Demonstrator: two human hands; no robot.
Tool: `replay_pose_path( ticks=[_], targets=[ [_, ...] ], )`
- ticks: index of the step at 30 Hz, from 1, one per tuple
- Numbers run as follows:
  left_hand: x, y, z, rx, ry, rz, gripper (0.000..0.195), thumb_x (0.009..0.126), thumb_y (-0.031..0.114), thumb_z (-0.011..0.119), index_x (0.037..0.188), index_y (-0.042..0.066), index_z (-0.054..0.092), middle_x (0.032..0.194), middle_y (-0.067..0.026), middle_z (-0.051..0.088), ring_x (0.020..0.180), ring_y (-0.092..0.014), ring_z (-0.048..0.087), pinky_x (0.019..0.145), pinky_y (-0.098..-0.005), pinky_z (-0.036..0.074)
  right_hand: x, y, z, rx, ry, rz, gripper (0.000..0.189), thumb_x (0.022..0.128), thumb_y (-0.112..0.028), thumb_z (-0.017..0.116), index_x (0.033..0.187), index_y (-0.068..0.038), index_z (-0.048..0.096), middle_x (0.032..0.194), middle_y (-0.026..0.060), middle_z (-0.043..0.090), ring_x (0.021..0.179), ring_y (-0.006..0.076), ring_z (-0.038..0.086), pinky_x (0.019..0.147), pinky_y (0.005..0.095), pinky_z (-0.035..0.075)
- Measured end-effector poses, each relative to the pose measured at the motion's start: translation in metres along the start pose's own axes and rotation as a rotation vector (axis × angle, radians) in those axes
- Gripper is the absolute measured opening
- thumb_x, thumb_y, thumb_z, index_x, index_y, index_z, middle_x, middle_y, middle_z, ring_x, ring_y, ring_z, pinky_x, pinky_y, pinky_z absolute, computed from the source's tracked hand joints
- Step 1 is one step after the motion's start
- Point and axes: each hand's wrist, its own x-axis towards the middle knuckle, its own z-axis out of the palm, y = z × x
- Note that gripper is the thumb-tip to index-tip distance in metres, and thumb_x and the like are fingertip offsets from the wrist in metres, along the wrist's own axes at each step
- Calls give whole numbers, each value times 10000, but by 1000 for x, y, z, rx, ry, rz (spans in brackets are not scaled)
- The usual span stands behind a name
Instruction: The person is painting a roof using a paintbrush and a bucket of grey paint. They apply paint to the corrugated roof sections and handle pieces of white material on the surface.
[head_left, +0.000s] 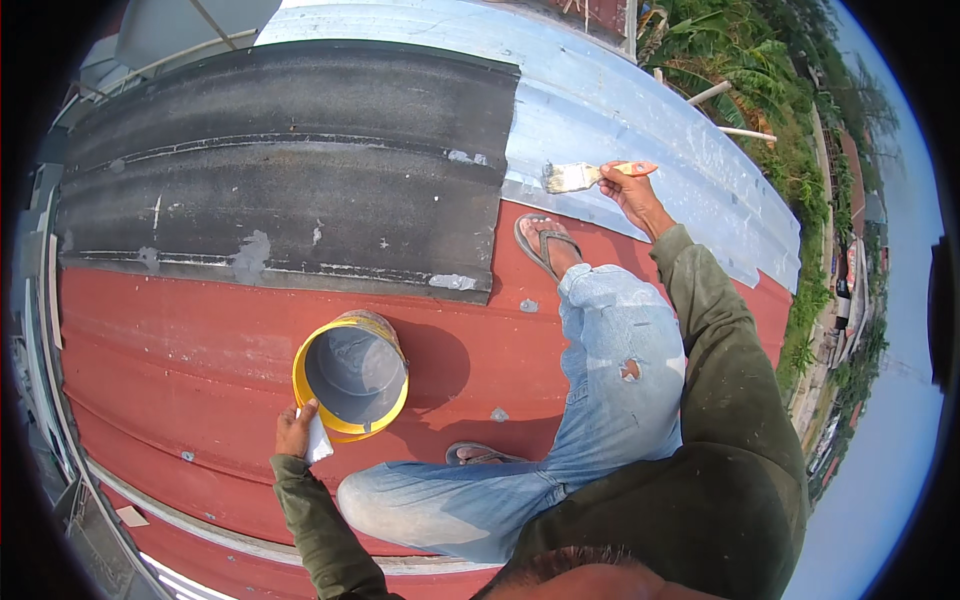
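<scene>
My right hand (628, 196) grips a paintbrush (574, 178) by its orange and cream handle, the bristles pointing left over the bare metal roofing sheet (600, 127). At lower left my left hand (295, 430) is closed on a white folded cloth or paper (318, 439) at the rim of a yellow-rimmed bucket (298, 375). Grey paint or coating (352, 371) lies inside the bucket, which stands tilted in view on the red roofing sheet (225, 337). Whether my left fingers also hold the bucket's rim is not clear.
A dark roofing sheet (337, 180) with grey patches overlaps the red roof. My sandalled feet (546, 241) rest on the red metal near its raised ribs. The roof's edge runs along the right, with greenery (787, 172) beyond. Another edge and structures lie at far left.
</scene>
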Motion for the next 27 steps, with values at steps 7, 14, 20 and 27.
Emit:
replay_pose_path(
  ticks=[7, 14, 20, 27],
  targets=[
    [4, 8, -3, 288, 83, -61, 398, 903, 374, 592, 990, -8, 663, 770, -39, 632, 618, -102, 541, 569, -259, 418, 50, -6, 9, -5, -33, -36, 259, 840, -153, 712, 1028, -25, 587, 933, 73, 638, 798, 124, 616, 708, 244, 518],
    [-10, 26, 27, 320, 285, -4, 489, 894, 453, 583, 793, -24, 619, 673, -71, 541, 611, -137, 497, 561, -335, 399, 68, 1, 34, -85, -116, -2, 302, 809, -166, 740, 1020, -18, 582, 953, 69, 624, 836, 118, 600, 709, 235, 513],
    [-19, 46, 40, 181, 202, 81, 389, 923, 352, 575, 718, 22, 581, 608, -1, 490, 568, -91, 448, 515, -296, 349, 90, 18, -10, 9, 28, 35, 263, 833, -147, 714, 1029, -24, 589, 935, 69, 627, 805, 127, 601, 710, 263, 507],
    [-42, 72, 56, 209, 330, 78, 430, 933, 326, 565, 619, 49, 467, 576, 16, 432, 544, -76, 387, 491, -300, 313, 116, 20, -93, 198, 328, -18, 236, 838, -132, 705, 1020, -25, 602, 910, 62, 635, 753, 119, 605, 685, 256, 504]
  ],
)
